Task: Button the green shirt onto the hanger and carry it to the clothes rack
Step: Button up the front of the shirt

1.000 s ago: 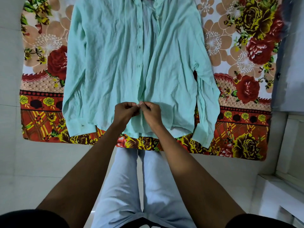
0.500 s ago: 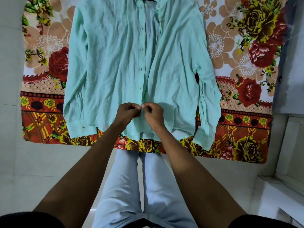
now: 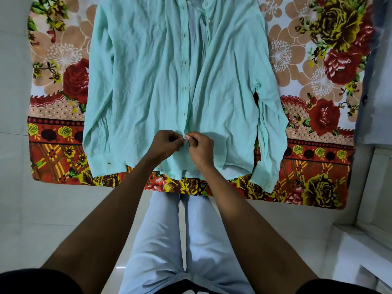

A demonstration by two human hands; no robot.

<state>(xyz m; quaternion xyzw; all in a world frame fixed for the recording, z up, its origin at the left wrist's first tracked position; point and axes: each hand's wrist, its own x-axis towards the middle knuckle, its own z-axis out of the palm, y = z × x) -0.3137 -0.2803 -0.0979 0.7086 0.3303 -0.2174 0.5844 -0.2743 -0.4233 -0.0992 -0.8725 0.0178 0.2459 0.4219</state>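
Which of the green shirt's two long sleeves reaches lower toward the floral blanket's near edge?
The sleeve on the person's right: its cuff hangs well below the green shirt's hem, while the left sleeve ends about level with the hem.

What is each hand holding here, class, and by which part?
Both hands pinch the green shirt at its front placket near the hem: the left hand on one edge, the right hand on the other.

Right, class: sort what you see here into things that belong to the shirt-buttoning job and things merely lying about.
Belongs to the job:
green shirt
left hand, pinching the shirt's front edge
right hand, pinching the opposite edge

Just lying about:
floral bedsheet
blue cloth at the right edge
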